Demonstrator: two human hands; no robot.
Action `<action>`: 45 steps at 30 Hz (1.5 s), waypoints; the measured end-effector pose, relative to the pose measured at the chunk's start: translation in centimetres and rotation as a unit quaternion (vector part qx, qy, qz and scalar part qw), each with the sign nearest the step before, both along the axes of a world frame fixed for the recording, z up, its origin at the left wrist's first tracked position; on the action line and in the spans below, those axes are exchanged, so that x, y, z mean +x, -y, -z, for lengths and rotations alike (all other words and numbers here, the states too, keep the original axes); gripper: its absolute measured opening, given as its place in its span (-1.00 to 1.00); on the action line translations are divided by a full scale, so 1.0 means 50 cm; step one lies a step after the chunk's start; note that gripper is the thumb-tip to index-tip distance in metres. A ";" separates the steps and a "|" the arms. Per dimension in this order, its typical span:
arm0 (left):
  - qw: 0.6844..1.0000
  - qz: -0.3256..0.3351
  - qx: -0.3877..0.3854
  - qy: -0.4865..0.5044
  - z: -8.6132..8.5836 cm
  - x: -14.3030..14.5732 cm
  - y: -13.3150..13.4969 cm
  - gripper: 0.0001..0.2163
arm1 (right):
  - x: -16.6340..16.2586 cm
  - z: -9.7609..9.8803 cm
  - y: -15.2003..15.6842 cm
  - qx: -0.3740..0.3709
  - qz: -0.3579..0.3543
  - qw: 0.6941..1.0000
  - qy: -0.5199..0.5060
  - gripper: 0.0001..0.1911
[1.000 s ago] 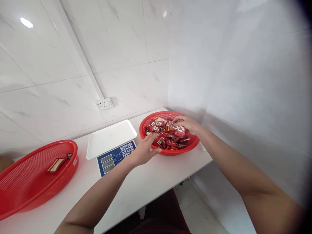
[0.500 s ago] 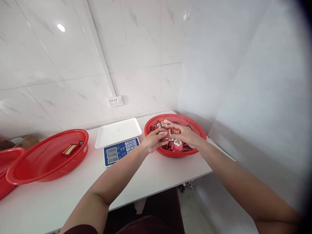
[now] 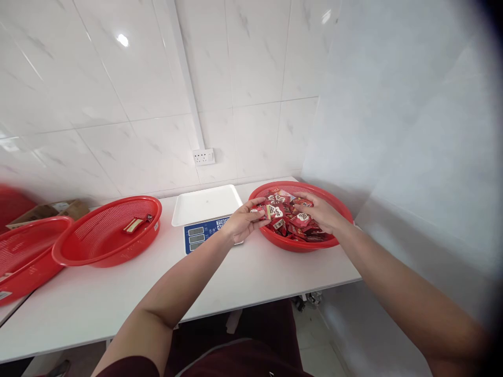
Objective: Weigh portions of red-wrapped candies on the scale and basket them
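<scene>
My left hand (image 3: 247, 222) pinches a red snack packet (image 3: 258, 211) with a pale strip, at the left side of a red plastic basket (image 3: 275, 242). The basket holds a heap of small red packets (image 3: 302, 219) with white patches and dark lettering. Over the right part of the heap is my right hand (image 3: 320, 212), its fingers apart and their tips at the packets. Whether those fingertips press on one packet is hard to see. A white-topped weighing scale (image 3: 208, 204) with a blue keypad panel stands left of the basket, partly behind my left forearm.
Another red basket (image 3: 106, 256) at the left holds a pale-and-red packet (image 3: 133, 225). Further left are more red baskets (image 3: 35, 262) and a cardboard box (image 3: 73, 208). All stand along a white table (image 3: 243, 283) against a tiled wall with a socket (image 3: 204, 156).
My hands have moved apart: the right has left the packet in my left hand and shifted right over the heap. The whole view has swung left.
</scene>
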State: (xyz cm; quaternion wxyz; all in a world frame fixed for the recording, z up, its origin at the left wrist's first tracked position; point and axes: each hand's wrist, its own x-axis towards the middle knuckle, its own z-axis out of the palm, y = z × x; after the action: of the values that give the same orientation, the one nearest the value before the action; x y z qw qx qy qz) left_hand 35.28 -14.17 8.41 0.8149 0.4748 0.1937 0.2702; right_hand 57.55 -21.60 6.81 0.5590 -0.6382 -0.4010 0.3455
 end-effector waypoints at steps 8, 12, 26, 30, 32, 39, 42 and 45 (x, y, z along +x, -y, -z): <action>0.997 -0.006 0.072 0.007 -0.025 -0.042 0.043 -0.74 | -0.008 -0.018 0.013 -0.017 0.006 0.999 -0.029 -0.72; 0.985 -0.027 0.171 0.024 -0.047 -0.076 0.086 -0.69 | -0.069 -0.066 0.054 -0.020 -0.127 0.989 -0.071 -0.67; 0.941 -0.094 0.326 -0.009 -0.066 -0.148 0.118 -0.72 | -0.216 -0.145 0.099 0.032 -0.162 0.978 0.132 -0.61; 0.944 -0.095 0.316 -0.022 -0.052 -0.160 0.097 -0.68 | -0.231 -0.135 0.071 0.039 -0.113 0.986 0.117 -0.72; 0.940 -0.118 0.318 -0.027 -0.046 -0.175 0.081 -0.66 | -0.234 -0.134 0.064 0.041 -0.094 0.994 0.037 -0.71; 0.931 -0.160 0.319 -0.072 -0.024 -0.248 0.034 -0.76 | -0.252 -0.135 0.063 0.048 -0.007 0.995 -0.086 -0.89; 0.927 -0.160 0.324 -0.096 -0.008 -0.268 0.022 -0.79 | -0.257 -0.123 0.056 0.038 0.017 0.996 -0.084 -0.85; 0.929 -0.145 0.322 -0.110 0.005 -0.283 0.014 -0.80 | -0.259 -0.108 0.046 0.029 0.008 0.996 -0.082 -0.84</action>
State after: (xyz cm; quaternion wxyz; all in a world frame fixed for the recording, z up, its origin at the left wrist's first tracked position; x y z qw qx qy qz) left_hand 21.13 -14.87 8.15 0.5437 0.7052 0.2515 0.3793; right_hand 44.59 -23.92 12.22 0.6111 -0.5945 -0.3581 0.3806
